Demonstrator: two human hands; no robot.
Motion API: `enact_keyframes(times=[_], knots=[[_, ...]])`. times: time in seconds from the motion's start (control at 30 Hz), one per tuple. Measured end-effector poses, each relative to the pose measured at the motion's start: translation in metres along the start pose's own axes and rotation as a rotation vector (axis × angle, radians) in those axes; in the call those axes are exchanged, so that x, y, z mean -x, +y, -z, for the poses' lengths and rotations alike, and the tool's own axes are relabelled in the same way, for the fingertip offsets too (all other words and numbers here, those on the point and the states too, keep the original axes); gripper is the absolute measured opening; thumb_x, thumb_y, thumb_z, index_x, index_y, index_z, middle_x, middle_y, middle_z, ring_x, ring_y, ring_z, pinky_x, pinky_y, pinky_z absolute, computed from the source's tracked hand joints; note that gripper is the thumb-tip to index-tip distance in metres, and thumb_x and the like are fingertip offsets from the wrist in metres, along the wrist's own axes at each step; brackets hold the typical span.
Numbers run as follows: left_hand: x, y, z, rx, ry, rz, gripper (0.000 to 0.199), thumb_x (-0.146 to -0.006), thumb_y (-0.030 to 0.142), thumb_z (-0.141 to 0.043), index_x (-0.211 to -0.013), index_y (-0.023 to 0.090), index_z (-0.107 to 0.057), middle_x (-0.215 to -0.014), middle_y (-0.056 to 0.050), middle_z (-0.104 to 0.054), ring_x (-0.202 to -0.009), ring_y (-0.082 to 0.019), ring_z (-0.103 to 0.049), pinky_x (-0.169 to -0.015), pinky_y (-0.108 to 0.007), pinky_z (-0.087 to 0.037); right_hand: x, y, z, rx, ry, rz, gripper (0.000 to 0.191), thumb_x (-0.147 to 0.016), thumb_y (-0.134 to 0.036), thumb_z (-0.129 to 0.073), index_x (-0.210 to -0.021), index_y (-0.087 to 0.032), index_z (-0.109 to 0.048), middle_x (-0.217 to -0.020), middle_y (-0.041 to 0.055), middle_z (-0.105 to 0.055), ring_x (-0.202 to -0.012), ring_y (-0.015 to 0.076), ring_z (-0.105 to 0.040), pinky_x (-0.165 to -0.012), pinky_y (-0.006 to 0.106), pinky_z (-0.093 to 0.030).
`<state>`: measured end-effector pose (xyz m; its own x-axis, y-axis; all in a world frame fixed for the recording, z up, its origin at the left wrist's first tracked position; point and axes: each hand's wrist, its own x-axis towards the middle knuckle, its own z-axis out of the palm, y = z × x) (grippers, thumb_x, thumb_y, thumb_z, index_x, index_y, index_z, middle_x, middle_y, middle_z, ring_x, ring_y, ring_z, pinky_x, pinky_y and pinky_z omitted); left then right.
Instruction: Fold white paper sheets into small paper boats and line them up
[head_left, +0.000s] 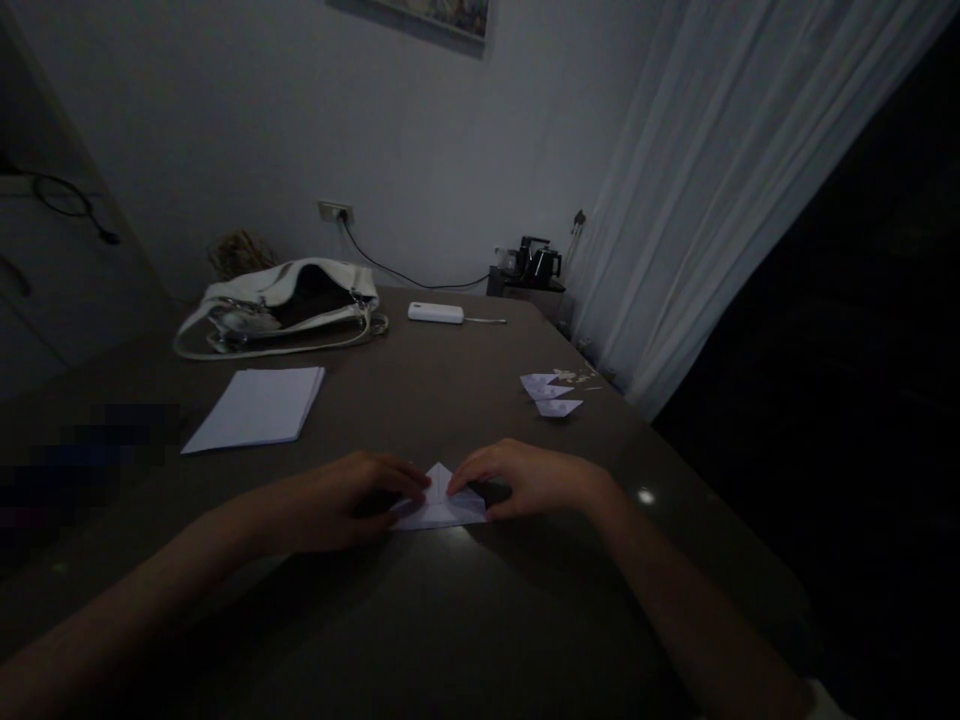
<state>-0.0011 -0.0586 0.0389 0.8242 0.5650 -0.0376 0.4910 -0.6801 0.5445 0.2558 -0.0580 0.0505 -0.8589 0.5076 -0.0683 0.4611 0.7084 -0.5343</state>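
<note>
A sheet of white paper (pixel 439 513), folded to a peak with a band along its lower edge, lies flat on the dark table before me. My left hand (pixel 352 500) grips its left side, fingertips on the upper layer and thumb by the lower left corner. On the other side, my right hand (pixel 517 478) has its fingertips near the centre crease and its thumb at the right corner. Parts of the paper are hidden under the fingers. Beyond my right hand sit small folded paper boats (pixel 559 407), close together.
A stack of white paper (pixel 259 408) lies to the left. Behind it rests a white handbag (pixel 292 290) with its strap on the table (pixel 420 400). A white power bank (pixel 436 313) with a short cable lies farther back. Small pale scraps (pixel 574 377) lie near the right edge.
</note>
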Motion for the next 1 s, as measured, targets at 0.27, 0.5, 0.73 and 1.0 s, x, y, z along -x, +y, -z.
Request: enact_keyframes(times=[0.27,0.5,0.73,1.0], knots=[[-0.006,0.0,-0.014,-0.107,0.072,-0.084,0.028,-0.084,0.023,-0.048,-0.109,0.022,-0.06,-0.108,-0.008,-0.058,-0.092,-0.019,-0.058,-0.079,-0.027,-0.043,-0.006,0.0,-0.008,-0.003,0.064,0.004,0.035,-0.073,-0.028,-0.067,-0.105,-0.017,-0.062,-0.1,0.0053,-0.062,-0.087,0.0146,-0.058,-0.077,0.023,-0.042],[-0.011,-0.013,-0.017,-0.078,0.063,-0.055,0.03,-0.079,0.03,-0.059,-0.107,0.023,-0.06,-0.109,-0.007,-0.059,-0.094,-0.02,-0.058,-0.08,-0.027,-0.043,-0.011,-0.007,-0.016,0.122,0.155,-0.006,0.029,-0.074,-0.033,-0.066,-0.097,-0.015,-0.063,-0.089,0.0039,-0.061,-0.077,0.013,-0.055,-0.067,0.022,-0.039],[-0.01,-0.01,-0.014,-0.058,0.07,-0.095,0.024,-0.082,0.032,-0.055,-0.102,0.021,-0.062,-0.108,-0.007,-0.06,-0.094,-0.019,-0.058,-0.081,-0.027,-0.043,-0.011,-0.004,-0.015,0.117,0.137,-0.013,0.032,-0.073,-0.032,-0.067,-0.1,-0.016,-0.062,-0.091,0.0042,-0.061,-0.077,0.0132,-0.055,-0.068,0.022,-0.04],[-0.01,-0.007,-0.014,-0.082,0.083,-0.088,0.023,-0.08,0.028,-0.057,-0.101,0.021,-0.062,-0.106,-0.006,-0.06,-0.09,-0.018,-0.059,-0.078,-0.026,-0.043,-0.01,-0.001,-0.014,0.103,0.131,0.004,0.028,-0.075,-0.026,-0.064,-0.1,-0.015,-0.062,-0.092,0.0049,-0.062,-0.079,0.0131,-0.056,-0.07,0.023,-0.041]])
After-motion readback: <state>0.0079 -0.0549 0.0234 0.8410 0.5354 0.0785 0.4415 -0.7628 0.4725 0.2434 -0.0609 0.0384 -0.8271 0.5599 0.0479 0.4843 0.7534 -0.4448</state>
